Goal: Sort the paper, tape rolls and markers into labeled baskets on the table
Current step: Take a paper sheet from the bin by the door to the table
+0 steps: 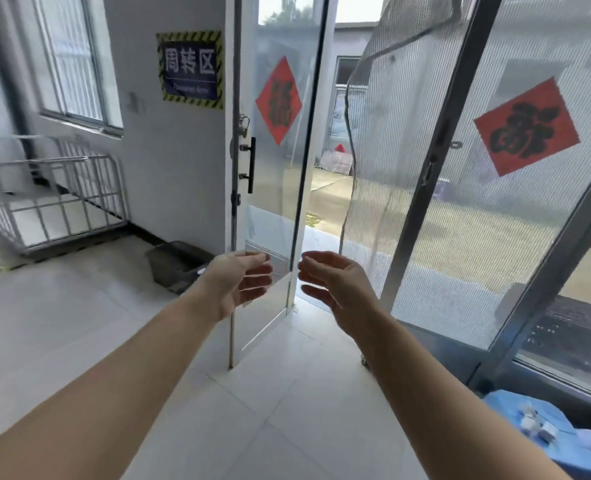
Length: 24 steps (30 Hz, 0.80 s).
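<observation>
No paper, tape rolls, markers or baskets are in view. Both my arms stretch forward over a tiled floor toward a glass door. My left hand [240, 280] is held out with the palm turned inward and the fingers apart, holding nothing. My right hand [335, 282] faces it a short gap away, fingers spread and empty. The whole picture is a little blurred.
A glass door [273, 188] stands ajar ahead, with a mesh screen [391, 150] hanging to its right. A metal cage trolley [62, 199] stands at the left wall. A dark bin [174, 266] lies on the floor. A blue-covered surface [543, 431] with small objects shows at the bottom right.
</observation>
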Each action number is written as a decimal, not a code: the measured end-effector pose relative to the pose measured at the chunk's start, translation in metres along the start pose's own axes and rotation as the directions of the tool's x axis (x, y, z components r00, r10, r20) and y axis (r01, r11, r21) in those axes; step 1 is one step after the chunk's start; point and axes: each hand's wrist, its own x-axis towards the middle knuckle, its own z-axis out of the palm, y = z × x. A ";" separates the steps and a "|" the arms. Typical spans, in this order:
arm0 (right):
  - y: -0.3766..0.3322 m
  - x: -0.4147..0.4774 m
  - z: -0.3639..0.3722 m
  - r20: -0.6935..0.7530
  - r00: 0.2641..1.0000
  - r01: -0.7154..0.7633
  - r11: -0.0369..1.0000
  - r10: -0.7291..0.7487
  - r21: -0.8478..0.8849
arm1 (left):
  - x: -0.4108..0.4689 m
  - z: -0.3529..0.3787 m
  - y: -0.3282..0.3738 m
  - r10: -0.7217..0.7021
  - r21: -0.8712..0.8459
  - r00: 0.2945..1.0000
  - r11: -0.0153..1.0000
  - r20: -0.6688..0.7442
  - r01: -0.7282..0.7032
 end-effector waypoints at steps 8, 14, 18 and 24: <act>0.019 0.079 0.080 0.145 0.988 -0.040 0.999 0.045 -0.036 | 0.047 -0.078 0.018 0.041 -0.047 0.986 0.998 -0.163 -0.050; 0.035 0.155 0.123 0.254 0.965 -0.055 0.998 0.063 -0.041 | 0.099 -0.117 0.031 0.058 -0.065 0.962 0.995 -0.268 -0.078; 0.044 0.215 0.145 0.304 0.949 -0.077 0.996 0.089 -0.052 | 0.144 -0.138 0.042 0.053 -0.079 0.942 0.993 -0.332 -0.084; 0.055 0.292 0.172 0.358 0.927 -0.083 0.993 0.109 -0.086 | 0.204 -0.164 0.056 0.047 -0.099 0.906 0.990 -0.421 -0.098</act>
